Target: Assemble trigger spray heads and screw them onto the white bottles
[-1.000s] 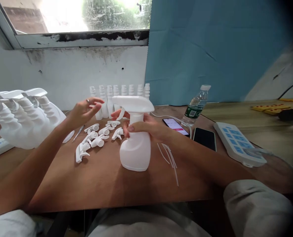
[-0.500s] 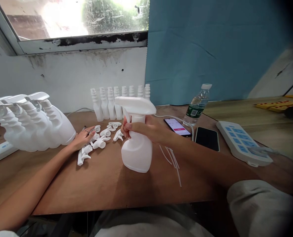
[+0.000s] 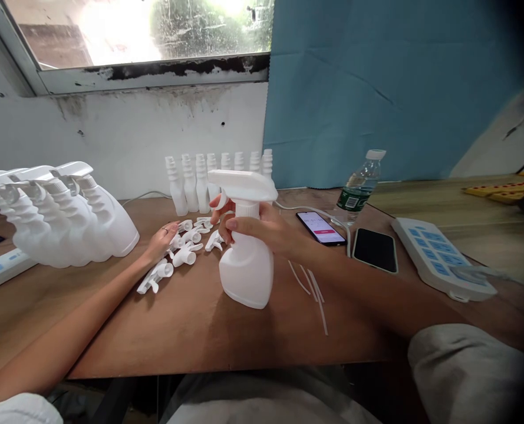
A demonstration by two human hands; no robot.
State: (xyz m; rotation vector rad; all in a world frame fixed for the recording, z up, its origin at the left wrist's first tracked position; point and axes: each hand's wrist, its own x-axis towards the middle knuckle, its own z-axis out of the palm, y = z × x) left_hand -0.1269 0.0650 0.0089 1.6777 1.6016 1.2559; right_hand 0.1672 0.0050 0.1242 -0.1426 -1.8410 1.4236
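Note:
A white spray bottle (image 3: 246, 265) with its trigger head fitted stands upright on the brown table (image 3: 177, 330). My right hand (image 3: 257, 227) is wrapped round its neck, just under the trigger head. My left hand (image 3: 161, 240) rests low on the table with its fingers down among several loose white trigger heads (image 3: 180, 250); I cannot make out whether it grips one. A few thin white dip tubes (image 3: 312, 291) lie right of the bottle.
A row of finished spray bottles (image 3: 62, 215) lies at the left. Several headless white bottles (image 3: 200, 182) stand by the wall. A water bottle (image 3: 356, 185), two phones (image 3: 321, 228) (image 3: 375, 249) and a blue-keyed device (image 3: 438, 259) lie on the right.
My left hand has dropped from mid-air down onto the pile of loose trigger heads. My right hand has kept its hold on the spray bottle, which has barely moved.

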